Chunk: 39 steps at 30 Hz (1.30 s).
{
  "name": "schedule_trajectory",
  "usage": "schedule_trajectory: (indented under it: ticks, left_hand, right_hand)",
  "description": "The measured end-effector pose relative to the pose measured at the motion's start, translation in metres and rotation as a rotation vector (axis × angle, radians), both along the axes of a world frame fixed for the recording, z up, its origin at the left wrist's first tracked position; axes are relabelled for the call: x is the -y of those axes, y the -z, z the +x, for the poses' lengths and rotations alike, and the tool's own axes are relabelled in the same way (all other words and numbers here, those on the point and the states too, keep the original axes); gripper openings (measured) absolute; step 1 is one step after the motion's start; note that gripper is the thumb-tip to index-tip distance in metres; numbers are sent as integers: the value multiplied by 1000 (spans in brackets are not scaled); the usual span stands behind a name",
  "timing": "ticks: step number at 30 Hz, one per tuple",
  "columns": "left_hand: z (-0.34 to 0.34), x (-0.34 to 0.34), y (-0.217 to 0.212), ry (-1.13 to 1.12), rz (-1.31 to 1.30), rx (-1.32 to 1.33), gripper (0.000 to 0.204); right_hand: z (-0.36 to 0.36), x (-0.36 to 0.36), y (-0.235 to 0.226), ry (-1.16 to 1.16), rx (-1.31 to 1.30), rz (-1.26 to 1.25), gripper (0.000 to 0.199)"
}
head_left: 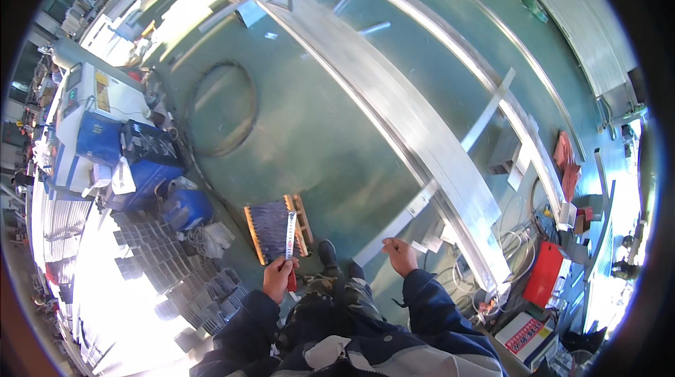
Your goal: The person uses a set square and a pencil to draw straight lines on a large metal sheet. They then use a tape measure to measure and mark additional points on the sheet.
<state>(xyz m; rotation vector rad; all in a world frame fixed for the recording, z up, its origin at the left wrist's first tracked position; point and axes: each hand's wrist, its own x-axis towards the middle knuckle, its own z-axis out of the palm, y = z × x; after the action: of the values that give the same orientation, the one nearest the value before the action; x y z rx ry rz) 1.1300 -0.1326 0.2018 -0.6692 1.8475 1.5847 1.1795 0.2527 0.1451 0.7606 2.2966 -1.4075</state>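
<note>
My left hand (276, 281) is closed around a tape measure (292, 281) with a red case. Its pale blade (290, 233) points away from me, drawn out a short way. Beyond that hand, partly behind the blade, stands a low wooden stand (264, 228) with a dark top and yellowish edges. My right hand (401, 256) hovers apart from the left, its fingers curled together. Whatever they might hold is too small or hidden to see. Close to it, a flat metal bar (397, 224) slants from near my shoes up to a long aluminium profile (394, 89).
More long metal profiles (457, 47) cross the floor farther off. At left are a white-and-blue machine (98, 117), a coiled hose (254, 106) and stacked metal tubes (151, 250). On the right, a red box (547, 275) stands by tangled cables (517, 254) and a carton (526, 338).
</note>
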Motion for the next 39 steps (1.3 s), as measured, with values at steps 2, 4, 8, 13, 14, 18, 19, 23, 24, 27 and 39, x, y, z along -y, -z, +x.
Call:
schedule_trajectory:
  ticks: [2,4,8,13,14,18,19,23,24,27,39]
  left_hand:
    - [-11,20,-2,-77,39,-101,23]
    - [-29,32,-13,-104,0,-109,24]
    - [-57,51,-13,-63,62,-225,25]
    - [-89,83,-33,-60,80,-58,30]
    - [-95,91,-19,-21,64,-59,31]
    - [-158,109,7,-39,63,19,34]
    - [-180,103,14,4,54,-20,34]
    - [-286,81,17,106,76,-16,31]
    - [-307,66,11,133,106,-16,30]
    - [-374,41,-18,222,224,-15,30]
    - [-498,59,-7,43,243,-27,27]
  right_hand:
    - [-19,5,10,-26,8,41,36]
    - [-43,19,9,-33,4,44,37]
    - [-92,33,9,-219,-17,104,39]
    - [-191,97,-38,-372,-240,134,29]
    - [-196,103,-33,-331,-301,147,26]
    - [-237,127,-57,-264,-299,8,21]
    - [-247,127,-56,-267,-269,13,20]
    - [-291,110,-52,-219,-195,37,19]
    - [-299,102,-51,-195,-188,48,19]
    - [-337,87,-59,-93,-200,61,19]
    - [-526,114,-71,-204,-281,46,20]
